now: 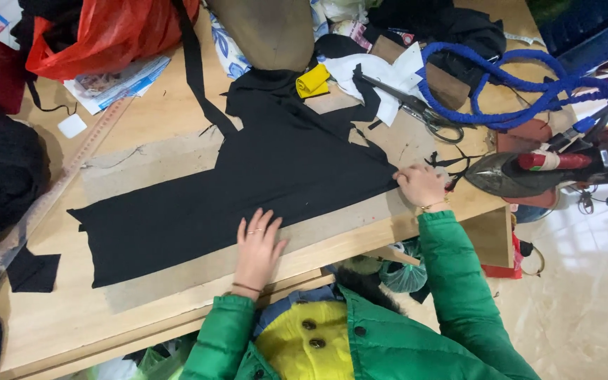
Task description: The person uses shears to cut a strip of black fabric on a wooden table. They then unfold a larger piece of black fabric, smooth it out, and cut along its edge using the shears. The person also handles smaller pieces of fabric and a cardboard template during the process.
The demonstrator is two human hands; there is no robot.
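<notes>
A long piece of black cloth [248, 183] lies spread over a wooden table [170, 112]. My left hand [257, 248] rests flat on the cloth's near edge, fingers apart, with rings and a bracelet on it. Fingers curled, my right hand [421, 186] pinches the right end of the cloth at the table's corner. Both arms wear green padded sleeves.
Scissors [423, 112] lie on white paper at the back right, beside a blue cord [508, 77]. An iron [529, 172] sits at the right edge. A red plastic bag [100, 32], papers, a yellow cloth roll [312, 81] and black scraps [33, 271] crowd the back and left.
</notes>
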